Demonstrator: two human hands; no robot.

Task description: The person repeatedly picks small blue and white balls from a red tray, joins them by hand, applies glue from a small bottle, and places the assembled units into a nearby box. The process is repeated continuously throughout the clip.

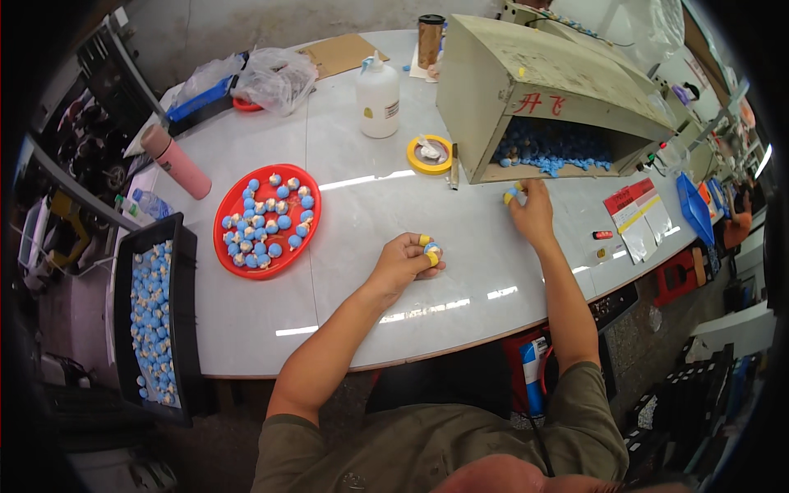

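Note:
Near the middle of the table, my left hand (403, 264) pinches a small blue-and-white ball (432, 248) between fingertips wrapped in yellow tape. My right hand (532, 212) is just in front of the open mouth of a greenish-grey box (481, 99). Its fingers are closed, with yellow tape and a bit of blue at the tips; what they pinch is too small to name. Inside the box lies a heap of small blue pieces (559, 148), some spilling to its front edge. Left of my left hand, a round red tray (315, 185) holds several blue-and-cream balls (259, 222).
A long black bin (191, 329) of similar balls stands at the table's left edge. Around the table are a pink flask (177, 163), white squeeze bottle (378, 103), yellow tape roll (419, 167), brown cup (429, 41), red-and-white cards (637, 214) and a blue tray (694, 208).

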